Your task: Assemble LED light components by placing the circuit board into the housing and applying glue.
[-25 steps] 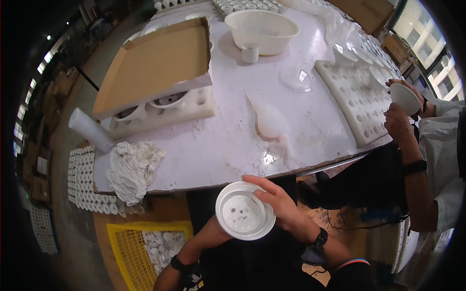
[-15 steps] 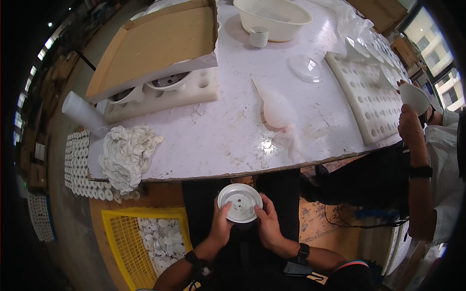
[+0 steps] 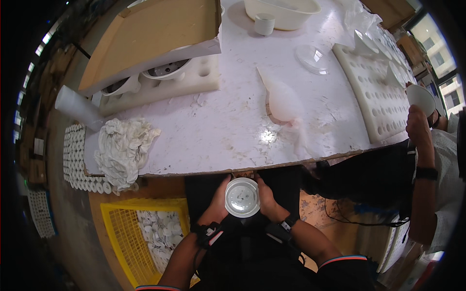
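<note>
A round white dish-shaped housing, with a pale disc and a few small dark spots in its middle, is held over my lap just below the table's front edge. My left hand grips its left side and my right hand its right side. Both hands are closed around the rim, with most of the fingers hidden behind or under it. On the white table beyond lies a translucent white bag-like piece. A crumpled white cloth rests at the table's front left corner.
A yellow crate of white discs stands at lower left. A cardboard tray sits over bowl-shaped housings on a foam block. A white basin is at the back. At right, a co-worker's hand holds a white cone-shaped piece.
My thumbs have moved off the inside of the housing to its sides. The housing has shifted slightly up toward the table edge and turned in my hands.
</note>
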`<state>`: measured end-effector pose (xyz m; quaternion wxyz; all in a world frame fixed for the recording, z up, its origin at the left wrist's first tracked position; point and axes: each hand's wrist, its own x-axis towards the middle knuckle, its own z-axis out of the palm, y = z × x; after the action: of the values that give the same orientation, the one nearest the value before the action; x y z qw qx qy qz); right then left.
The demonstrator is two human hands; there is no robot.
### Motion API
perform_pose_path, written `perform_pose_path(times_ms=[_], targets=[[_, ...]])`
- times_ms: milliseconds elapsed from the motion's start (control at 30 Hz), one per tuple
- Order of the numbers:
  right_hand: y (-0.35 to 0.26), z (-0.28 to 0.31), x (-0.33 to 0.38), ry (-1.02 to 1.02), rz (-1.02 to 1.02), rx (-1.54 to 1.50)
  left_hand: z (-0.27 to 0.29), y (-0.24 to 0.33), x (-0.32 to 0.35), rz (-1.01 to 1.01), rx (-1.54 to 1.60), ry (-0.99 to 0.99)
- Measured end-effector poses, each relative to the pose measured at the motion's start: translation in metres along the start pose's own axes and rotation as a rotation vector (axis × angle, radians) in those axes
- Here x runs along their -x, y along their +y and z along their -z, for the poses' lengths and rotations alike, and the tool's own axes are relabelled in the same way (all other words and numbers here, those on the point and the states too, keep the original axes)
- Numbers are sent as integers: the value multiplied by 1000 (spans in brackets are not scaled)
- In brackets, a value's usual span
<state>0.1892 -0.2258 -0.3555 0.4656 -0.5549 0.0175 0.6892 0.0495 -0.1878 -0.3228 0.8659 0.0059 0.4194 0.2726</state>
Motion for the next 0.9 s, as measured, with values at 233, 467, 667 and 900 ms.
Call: perform_pose_path(times_ms=[233,467,667,900], targets=[[-7,5,12,-215,214,-68,0,0,-24,19,-98,-77],[0,10,8,-212,163,470,23,7,1,18,-136,-108],[23,18,-8,233,300,552,21,-22,-18,-407,-283,-113],[-3,11,36,-216,198,277,1,-9,-4,-449,-419,87]])
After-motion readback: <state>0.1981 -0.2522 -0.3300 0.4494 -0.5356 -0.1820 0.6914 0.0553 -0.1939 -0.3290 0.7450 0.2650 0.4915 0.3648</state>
